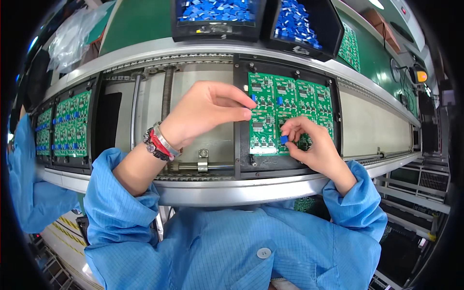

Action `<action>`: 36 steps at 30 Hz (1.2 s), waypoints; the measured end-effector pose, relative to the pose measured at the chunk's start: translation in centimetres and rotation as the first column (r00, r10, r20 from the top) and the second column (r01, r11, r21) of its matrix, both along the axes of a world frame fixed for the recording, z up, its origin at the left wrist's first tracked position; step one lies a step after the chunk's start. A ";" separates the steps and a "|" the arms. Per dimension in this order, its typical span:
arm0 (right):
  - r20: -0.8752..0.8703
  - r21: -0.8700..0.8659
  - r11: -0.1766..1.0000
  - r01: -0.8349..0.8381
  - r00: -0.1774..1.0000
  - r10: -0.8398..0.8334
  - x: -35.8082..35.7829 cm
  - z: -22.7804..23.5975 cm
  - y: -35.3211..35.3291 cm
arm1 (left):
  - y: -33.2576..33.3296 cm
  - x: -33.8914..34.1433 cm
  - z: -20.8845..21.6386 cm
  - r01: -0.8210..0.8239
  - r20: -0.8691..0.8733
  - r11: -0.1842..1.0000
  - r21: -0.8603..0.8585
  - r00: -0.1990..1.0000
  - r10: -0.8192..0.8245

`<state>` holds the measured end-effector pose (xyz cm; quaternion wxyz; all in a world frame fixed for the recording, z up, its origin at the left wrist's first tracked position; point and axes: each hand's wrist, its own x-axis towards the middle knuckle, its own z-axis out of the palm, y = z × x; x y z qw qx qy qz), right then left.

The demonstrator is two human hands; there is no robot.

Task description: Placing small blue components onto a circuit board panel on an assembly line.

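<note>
A green circuit board panel [263, 145] sits in a black carrier frame [241, 166] on the conveyor before me. My right hand [311, 145] pinches a small blue block-shaped component [284, 139] over the panel's lower middle. Over the panel's upper left edge, my left hand [208, 113] has its thumb and forefinger slightly apart, with nothing visible between them. A blue component [253, 98] stands on the panel right by the left forefinger's tip. Another blue component [279, 100] is seated to its right. The right fingers cover part of the panel.
Two black bins [217, 34] of loose blue components stand beyond the rail. Leftward on the conveyor, another carrier holds panels [71, 124] with several blue components. A co-worker's blue sleeve [29, 179] shows at far left. The metal rail [232, 191] runs in front of me.
</note>
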<state>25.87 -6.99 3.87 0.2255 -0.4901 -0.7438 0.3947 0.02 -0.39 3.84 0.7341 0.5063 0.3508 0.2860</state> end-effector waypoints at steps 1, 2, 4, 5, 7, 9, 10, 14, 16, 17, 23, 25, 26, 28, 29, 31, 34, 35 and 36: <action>0.012 0.005 1.000 0.000 1.000 0.000 -0.1 0.0 -0.1 | -0.3 0.0 0.1 0.009 0.006 1.000 0.005 1.000 -0.009; 0.010 0.006 1.000 -0.001 1.000 0.001 -0.3 0.0 -0.3 | -0.5 -0.1 0.2 0.023 0.010 1.000 0.012 1.000 -0.023; 0.050 0.033 0.999 0.014 0.999 -0.016 -0.8 0.0 -0.7 | -1.1 -0.4 -0.1 0.037 -0.013 0.996 0.083 0.999 -0.036; 0.048 0.033 0.999 0.012 0.999 -0.014 -0.9 0.1 -0.7 | -1.5 -0.4 -0.2 0.051 -0.035 0.987 0.153 0.998 -0.046; 0.146 0.102 0.994 -0.041 0.989 0.026 -1.4 0.6 -0.9 | -2.4 -0.1 -0.2 0.051 -0.081 0.974 0.221 0.996 -0.034; 0.210 0.196 0.976 -0.093 0.976 0.051 -1.6 0.8 -1.0 | -3.2 0.5 0.0 0.071 -0.184 0.925 0.373 0.983 -0.001; 0.276 0.283 0.948 -0.149 0.959 0.068 -1.7 0.8 -1.0 | -3.4 0.9 0.0 0.075 -0.187 0.925 0.372 0.982 -0.004; 0.305 0.268 0.945 -0.187 0.947 0.101 -2.4 1.6 -0.6 | -3.7 1.1 -0.3 0.207 -0.401 0.671 0.712 0.904 0.147; 0.252 0.186 0.970 -0.153 0.962 0.104 -2.0 2.5 -0.2 | -3.7 1.1 -0.4 0.235 -0.440 0.617 0.751 0.875 0.203; 0.222 0.188 0.971 -0.146 0.970 0.102 -1.9 3.0 0.1 | -3.8 1.1 -0.2 0.248 -0.449 0.615 0.748 0.873 0.193; 0.214 0.217 0.971 -0.097 0.976 0.050 -0.3 4.5 1.1 | -4.5 1.5 1.0 0.290 -0.501 0.579 0.761 0.831 0.242; 0.219 0.240 0.967 -0.085 0.975 0.031 -0.1 5.3 1.6 | -4.5 1.4 1.4 0.318 -0.520 0.529 0.787 0.803 0.291; 0.227 0.262 0.961 -0.084 0.974 0.023 0.0 5.5 1.9 | -4.6 1.4 1.5 0.326 -0.527 0.528 0.784 0.800 0.288; 0.179 0.325 0.942 -0.090 0.983 0.033 0.0 5.8 2.9 | -4.6 1.3 1.7 0.362 -0.543 0.473 0.803 0.770 0.334; 0.171 0.342 0.936 -0.081 0.985 0.023 -0.3 6.7 4.0 | -4.1 1.0 2.3 0.376 -0.555 0.468 0.800 0.760 0.338; 0.139 0.427 0.901 -0.079 0.990 0.021 -0.7 8.1 6.4 | -2.9 0.7 3.8 0.424 -0.566 0.401 0.812 0.741 0.362; 0.082 0.404 0.913 -0.056 0.996 0.025 -0.8 10.0 9.1 | -3.8 0.5 4.2 0.553 -0.649 0.347 0.758 0.695 0.309; 0.099 0.415 0.908 -0.060 0.995 0.021 -0.3 10.1 10.2 | -4.5 1.1 3.8 0.567 -0.649 0.319 0.759 0.697 0.305; 0.122 0.422 0.904 -0.062 0.992 0.011 0.3 9.9 11.5 | -4.8 1.6 3.3 0.578 -0.648 0.294 0.761 0.704 0.292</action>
